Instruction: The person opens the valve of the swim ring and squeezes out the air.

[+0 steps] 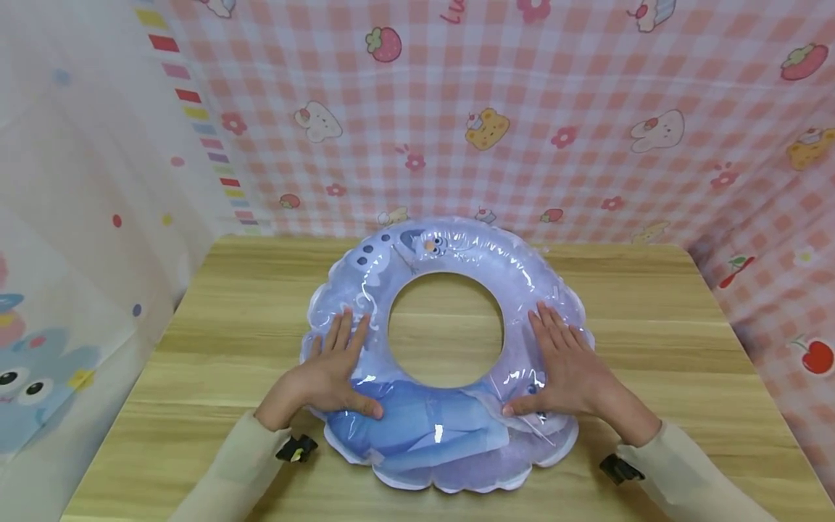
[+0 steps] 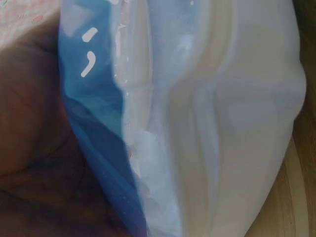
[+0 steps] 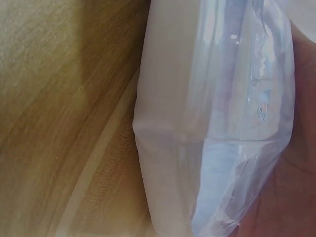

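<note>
An inflated swim ring [image 1: 450,449] lies flat on the wooden table, printed in pale purple and blue with a snowman figure near its far side. My left hand [image 1: 329,377] rests on the ring's left side, fingers spread and straight, thumb pointing inward. On the opposite side my right hand [image 1: 567,370] lies on the ring the same way. In the left wrist view the ring's blue and clear edge [image 2: 98,113] meets the palm. The right wrist view has the ring's pale, see-through edge [image 3: 173,113] against the other palm.
The wooden table [image 1: 652,312] extends around the ring on all sides. A pink checked cloth [image 1: 417,101] hangs behind it, and a white patterned cloth [image 1: 91,203] hangs on the left. Dark straps [image 1: 296,448] sit at both wrists.
</note>
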Tool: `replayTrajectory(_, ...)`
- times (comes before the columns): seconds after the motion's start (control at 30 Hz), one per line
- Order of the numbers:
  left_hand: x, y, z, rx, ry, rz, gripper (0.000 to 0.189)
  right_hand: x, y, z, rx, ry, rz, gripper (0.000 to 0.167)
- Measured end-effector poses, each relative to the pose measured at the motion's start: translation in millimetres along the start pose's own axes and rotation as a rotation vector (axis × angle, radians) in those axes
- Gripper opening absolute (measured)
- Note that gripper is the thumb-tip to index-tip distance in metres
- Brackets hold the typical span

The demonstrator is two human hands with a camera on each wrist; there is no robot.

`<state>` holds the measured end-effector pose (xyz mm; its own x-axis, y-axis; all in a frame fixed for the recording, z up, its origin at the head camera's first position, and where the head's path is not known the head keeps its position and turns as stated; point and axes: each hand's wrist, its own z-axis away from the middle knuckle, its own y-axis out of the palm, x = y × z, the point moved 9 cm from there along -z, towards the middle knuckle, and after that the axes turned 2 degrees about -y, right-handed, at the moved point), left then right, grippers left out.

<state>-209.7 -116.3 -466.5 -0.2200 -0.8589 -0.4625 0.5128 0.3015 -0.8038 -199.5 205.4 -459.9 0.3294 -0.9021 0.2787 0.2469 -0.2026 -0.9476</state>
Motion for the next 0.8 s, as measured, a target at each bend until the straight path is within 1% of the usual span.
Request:
replayTrajectory(0.07, -1.1, -0.2, -0.5, -0.011, 0.006, -0.003, 0.153, -0.5, 0.0, 0.9, -0.001, 0.005, 0.002, 0.159)
replayTrajectory(0.13, -2.9, -0.8, -1.1, -0.033, -0.002, -0.019, 0.155, -0.9, -0.1, 1.5, -0.002, 0.01, 0.002, 0.16)
replayTrajectory(0.23, -4.9, -0.7, -1.3, -0.064, -0.03, -0.055, 0.158, -1.1, -0.4, 1.6, -0.003, 0.013, -0.004, 0.159)
replayTrajectory(0.37, -7.1, -0.8, -0.5, -0.091, -0.07, -0.102, 0.16, -0.2, -1.0, 0.6, -0.007, 0.008, 0.0, 0.159)
replayTrajectory(0.53, -8.4, 0.2, -0.7, -0.104, -0.1, -0.13, 0.162, 0.8, -0.3, -1.0, -0.003, 0.007, 0.008, 0.158)
replayTrajectory(0.8, -10.4, 3.7, -1.3, -0.094, -0.111, -0.158, 0.163, 3.1, -0.2, -0.6, 0.011, 0.007, -0.002, 0.156)
